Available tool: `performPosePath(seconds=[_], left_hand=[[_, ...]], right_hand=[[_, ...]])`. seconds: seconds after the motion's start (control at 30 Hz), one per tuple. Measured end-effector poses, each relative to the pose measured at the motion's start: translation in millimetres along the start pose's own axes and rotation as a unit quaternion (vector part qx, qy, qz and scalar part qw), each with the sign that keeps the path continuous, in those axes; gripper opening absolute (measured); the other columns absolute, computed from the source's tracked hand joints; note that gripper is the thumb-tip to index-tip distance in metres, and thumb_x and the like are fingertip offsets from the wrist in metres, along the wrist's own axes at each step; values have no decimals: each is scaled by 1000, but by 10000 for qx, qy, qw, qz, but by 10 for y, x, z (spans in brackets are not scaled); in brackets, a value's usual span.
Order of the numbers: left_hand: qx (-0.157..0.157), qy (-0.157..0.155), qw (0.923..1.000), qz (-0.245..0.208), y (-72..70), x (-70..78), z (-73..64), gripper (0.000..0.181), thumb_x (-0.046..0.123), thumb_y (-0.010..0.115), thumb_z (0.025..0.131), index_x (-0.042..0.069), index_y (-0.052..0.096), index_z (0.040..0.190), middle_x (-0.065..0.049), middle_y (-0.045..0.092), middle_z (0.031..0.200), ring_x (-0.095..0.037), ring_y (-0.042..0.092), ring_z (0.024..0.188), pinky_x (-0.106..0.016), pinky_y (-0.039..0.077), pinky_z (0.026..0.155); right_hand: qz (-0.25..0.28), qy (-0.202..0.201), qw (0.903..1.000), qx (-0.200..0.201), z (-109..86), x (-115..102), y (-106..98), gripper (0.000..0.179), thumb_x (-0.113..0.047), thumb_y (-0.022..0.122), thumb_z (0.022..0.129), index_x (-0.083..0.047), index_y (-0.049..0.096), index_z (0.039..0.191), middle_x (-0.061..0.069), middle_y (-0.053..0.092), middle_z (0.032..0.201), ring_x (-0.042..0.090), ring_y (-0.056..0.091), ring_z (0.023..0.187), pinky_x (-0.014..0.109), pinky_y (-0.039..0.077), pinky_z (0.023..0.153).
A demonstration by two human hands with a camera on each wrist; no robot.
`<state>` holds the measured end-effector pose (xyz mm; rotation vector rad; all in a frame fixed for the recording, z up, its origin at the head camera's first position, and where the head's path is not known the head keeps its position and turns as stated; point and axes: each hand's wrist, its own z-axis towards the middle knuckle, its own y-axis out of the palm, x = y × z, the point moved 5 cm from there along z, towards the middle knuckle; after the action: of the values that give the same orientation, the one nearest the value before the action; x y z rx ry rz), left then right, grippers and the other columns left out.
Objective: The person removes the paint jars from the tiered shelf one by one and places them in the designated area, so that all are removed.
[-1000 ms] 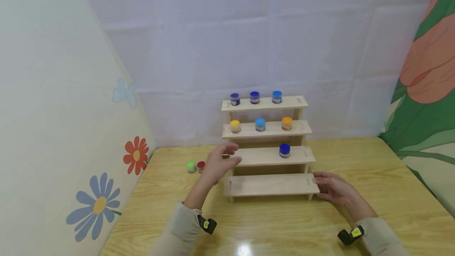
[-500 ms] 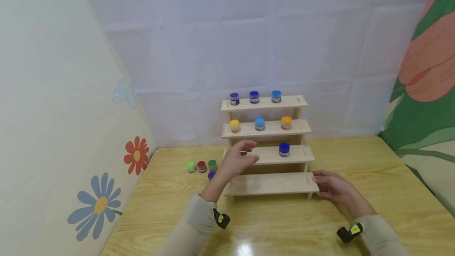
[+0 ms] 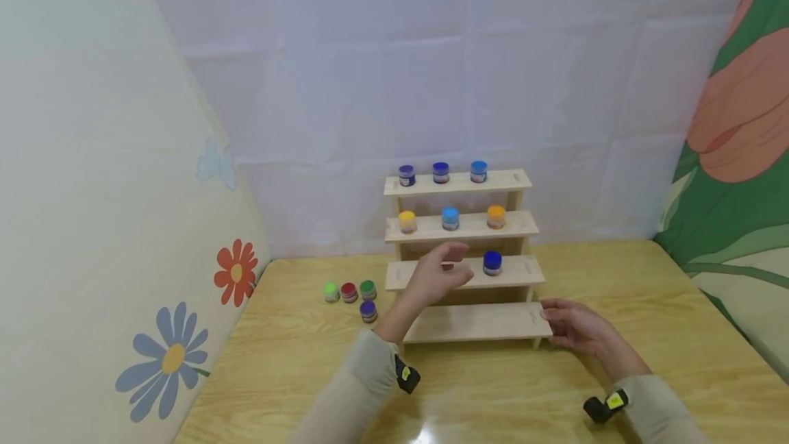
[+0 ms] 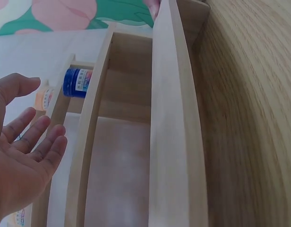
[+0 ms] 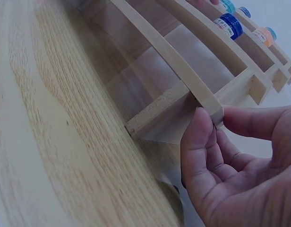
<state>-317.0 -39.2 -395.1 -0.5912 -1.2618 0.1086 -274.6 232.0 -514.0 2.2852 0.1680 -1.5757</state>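
Note:
A wooden tiered shelf stands on the table, with small paint jars on its upper three steps. My left hand is over the third step from the top, to the left of a dark blue paint jar. In the left wrist view, the left hand has loosely bent fingers, nothing between them, and is apart from the dark blue jar. My right hand pinches the right end of the lowest step; in the right wrist view thumb and fingers close on that board's corner.
Left of the shelf, light green, red, dark green and purple jars stand on the table. The middle step bears yellow, light blue and orange jars. A white cloth hangs behind.
My left hand has moved right along the third step, toward the dark blue jar, uncovering the dark green and purple jars on the table. The right hand keeps its grip on the shelf.

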Motion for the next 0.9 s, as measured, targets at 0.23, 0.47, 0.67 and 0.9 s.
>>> performPosePath(seconds=[0.23,0.47,0.67,0.9], left_hand=[[-67,68,9999,63,152,-22,95,47,13,74,92,6,58,136,-13,62,136,-29,58,126,-37,51,106],[-143,-11,9998,151,239,-21,200,50,15,75,91,9,59,138,-11,61,138,-27,59,127,-36,50,107],[-182,8,9993,332,296,-48,284,51,18,79,89,9,61,136,-7,64,135,-23,61,124,-32,51,106],[-225,-13,9985,503,368,-52,348,51,17,80,88,8,61,135,-9,65,132,-24,62,120,-33,52,103]], right_hand=[[23,14,10000,12,-10,13,8,45,-12,57,101,5,42,140,1,71,97,14,68,84,24,59,69],[-34,19,10000,24,0,-1,-2,44,-12,56,102,4,42,140,0,71,98,13,68,85,24,58,69],[-93,32,9999,22,-3,-21,-3,37,-13,57,102,1,49,136,0,72,100,13,68,86,25,59,70],[-173,9,9998,15,-7,-28,4,38,-14,57,103,1,49,137,0,71,100,14,67,87,26,58,71]])
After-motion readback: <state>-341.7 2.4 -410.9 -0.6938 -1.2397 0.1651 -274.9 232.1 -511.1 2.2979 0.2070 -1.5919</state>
